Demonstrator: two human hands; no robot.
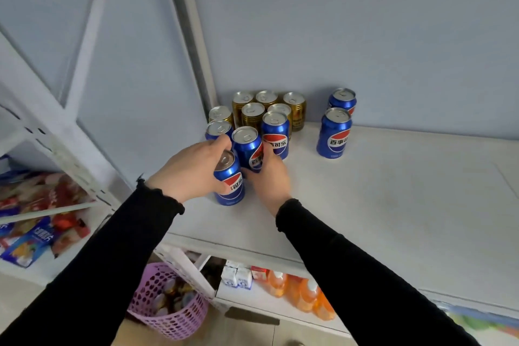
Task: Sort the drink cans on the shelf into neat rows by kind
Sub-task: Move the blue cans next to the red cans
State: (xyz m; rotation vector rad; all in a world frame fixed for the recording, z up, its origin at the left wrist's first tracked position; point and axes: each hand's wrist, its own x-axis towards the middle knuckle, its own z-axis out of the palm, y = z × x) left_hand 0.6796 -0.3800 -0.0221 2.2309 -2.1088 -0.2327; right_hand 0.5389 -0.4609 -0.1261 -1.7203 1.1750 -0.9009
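On the white shelf [393, 205] several gold cans [252, 115] stand bunched at the back left corner. Blue Pepsi cans stand in front of them. My left hand [185, 171] grips the nearest blue can [230, 185] from the left side near its top. My right hand [266, 177] holds the blue can behind it [247, 146] low on its right side. Another blue can [276, 132] stands just right of that one, and one more [217, 129] peeks out behind my left fingers. Two blue cans [334, 132] [342, 100] stand apart at the right, one behind the other.
A grey wall [365, 36] closes the back of the shelf, a white upright [193, 36] stands at its left. A lower shelf holds orange bottles [306, 292] and small cartons [236, 278]. A purple basket [168, 309] sits below. Snack packets [36, 219] lie on the left rack.
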